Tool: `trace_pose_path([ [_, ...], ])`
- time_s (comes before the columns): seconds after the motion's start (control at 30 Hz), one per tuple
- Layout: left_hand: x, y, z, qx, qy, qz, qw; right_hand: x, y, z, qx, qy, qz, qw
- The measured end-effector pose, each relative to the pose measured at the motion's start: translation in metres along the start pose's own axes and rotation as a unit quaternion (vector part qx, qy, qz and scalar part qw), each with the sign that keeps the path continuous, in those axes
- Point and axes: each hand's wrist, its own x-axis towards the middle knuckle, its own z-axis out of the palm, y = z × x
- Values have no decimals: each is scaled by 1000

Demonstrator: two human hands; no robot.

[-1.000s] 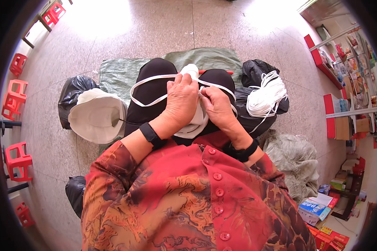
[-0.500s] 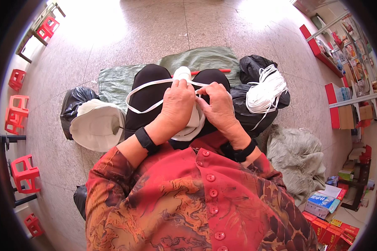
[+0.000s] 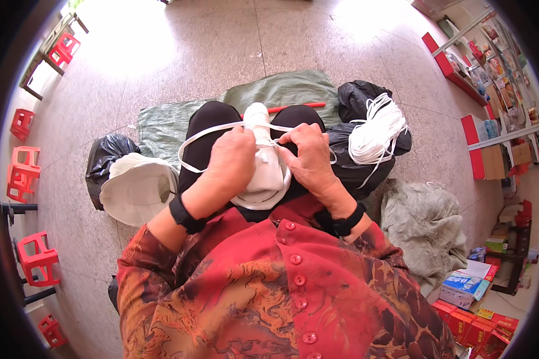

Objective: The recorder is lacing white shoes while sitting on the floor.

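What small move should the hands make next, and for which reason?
Perhaps the right hand should gently draw in the white band: its slack loop spreads over the left knee, while the left hand is beside the white piece.

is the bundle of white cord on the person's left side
No, the bundle of white cord lies over black plastic on the person's right, out past the right hand.
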Motion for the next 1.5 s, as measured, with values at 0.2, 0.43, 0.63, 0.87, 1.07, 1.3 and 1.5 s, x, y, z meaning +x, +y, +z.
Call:
trace_pose_path([
  [0.2, 7, -36, 0, -530, -87, -147, 831, 21, 4, 21, 72, -30, -101, 992],
  [0.43, 3, -32, 14, -600, 11, -97, 794, 30, -67, -19, 348, -31, -40, 936],
  [0.63, 6, -22, 8, -431, 52, 4, 901, 51, -41, -1, 436, -117, 107, 886],
  [0.87, 2, -14, -13, -377, 14, 15, 926, 50, -48, 2, 448, -86, 52, 888],
  [1.07, 0, -16, -12, -370, -1, 15, 929, 50, -45, 5, 402, -87, 44, 910],
  [1.3, -31, -6, -25, -84, 80, 390, 913, 70, -27, 5, 511, -132, 144, 837],
  [1.5, -5, -1, 47, -129, -26, 411, 902, 80, -60, -47, 437, -214, 60, 872],
])
